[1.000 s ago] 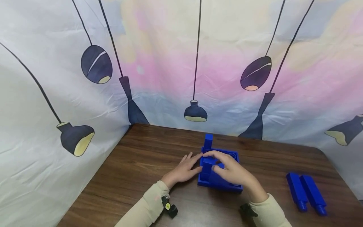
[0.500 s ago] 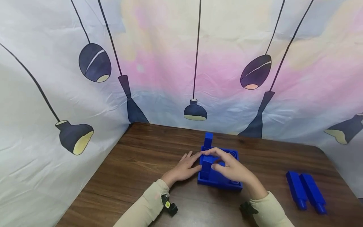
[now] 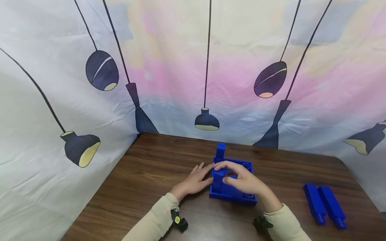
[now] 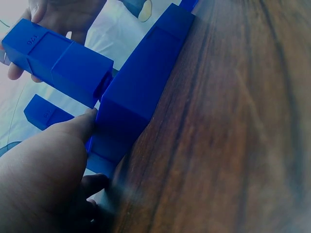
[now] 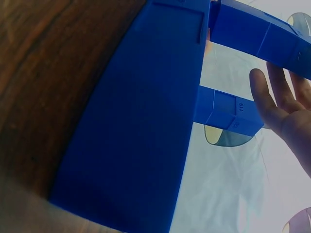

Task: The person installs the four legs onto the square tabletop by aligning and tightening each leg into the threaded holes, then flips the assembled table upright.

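Observation:
A blue rectangular base (image 3: 232, 198) with round sockets at its right corners lies on the table. Two square blue posts stand upright along its left side. My right hand (image 3: 245, 180) holds the upper part of the near post (image 4: 58, 60), thumb on one side and fingers on the other. A small gap shows between this post and the base in the left wrist view. The far post (image 5: 228, 110) stands untouched by the right hand. My left hand (image 3: 196, 179) rests against the base's left edge, fingers spread and thumb touching its wall.
Two more blue posts, a left one (image 3: 315, 204) and a right one (image 3: 333, 207), lie side by side on the wooden table (image 3: 156, 160) at the right, round pegs toward me. A printed cloth (image 3: 181, 83) hangs behind the table.

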Action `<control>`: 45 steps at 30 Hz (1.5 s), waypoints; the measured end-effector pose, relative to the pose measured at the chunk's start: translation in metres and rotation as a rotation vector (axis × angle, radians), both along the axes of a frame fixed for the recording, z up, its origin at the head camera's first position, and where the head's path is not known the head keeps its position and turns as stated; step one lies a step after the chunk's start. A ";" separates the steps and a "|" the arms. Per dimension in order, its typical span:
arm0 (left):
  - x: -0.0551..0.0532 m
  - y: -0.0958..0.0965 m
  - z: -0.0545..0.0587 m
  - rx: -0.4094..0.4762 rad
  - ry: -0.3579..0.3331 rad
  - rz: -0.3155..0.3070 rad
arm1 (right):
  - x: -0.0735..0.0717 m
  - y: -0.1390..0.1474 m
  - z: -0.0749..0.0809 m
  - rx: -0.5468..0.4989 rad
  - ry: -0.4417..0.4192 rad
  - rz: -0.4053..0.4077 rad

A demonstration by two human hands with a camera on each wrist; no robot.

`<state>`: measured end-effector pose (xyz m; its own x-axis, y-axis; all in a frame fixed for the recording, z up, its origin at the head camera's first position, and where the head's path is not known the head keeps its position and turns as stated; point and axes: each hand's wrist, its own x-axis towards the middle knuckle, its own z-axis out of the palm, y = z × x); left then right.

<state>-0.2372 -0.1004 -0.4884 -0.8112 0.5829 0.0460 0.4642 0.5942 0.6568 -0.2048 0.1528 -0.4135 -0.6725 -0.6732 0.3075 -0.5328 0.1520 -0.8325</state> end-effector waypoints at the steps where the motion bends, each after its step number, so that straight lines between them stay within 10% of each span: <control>1: 0.000 0.000 0.000 0.001 -0.001 -0.001 | 0.000 0.000 0.000 0.002 0.003 -0.004; 45: 0.001 0.002 0.003 0.004 -0.010 0.001 | -0.003 0.007 0.000 0.028 0.063 -0.039</control>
